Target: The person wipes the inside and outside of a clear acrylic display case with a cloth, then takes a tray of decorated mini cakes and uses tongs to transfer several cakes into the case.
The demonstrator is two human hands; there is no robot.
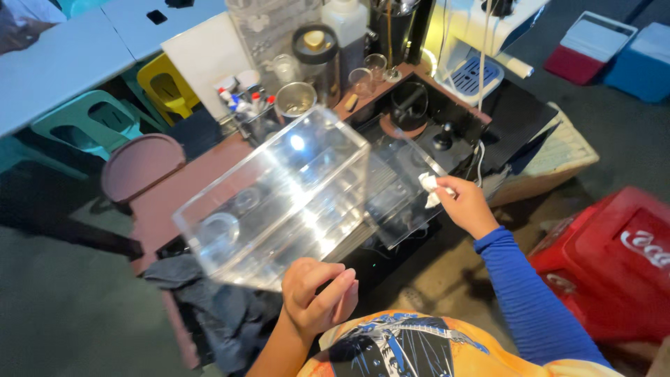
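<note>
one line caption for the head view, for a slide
Left hand steadies a clear acrylic box while the right hand holds a white cloth.

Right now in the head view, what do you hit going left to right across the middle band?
Teal plastic chair → round maroon stool seat → clear plastic box held by the left hand → right hand with a white cloth → red cooler.

Near right: red crate point(614, 265) with white lettered logo. Far right: red-and-white cooler point(590, 45), blue cooler point(645, 59) beside it.
</note>
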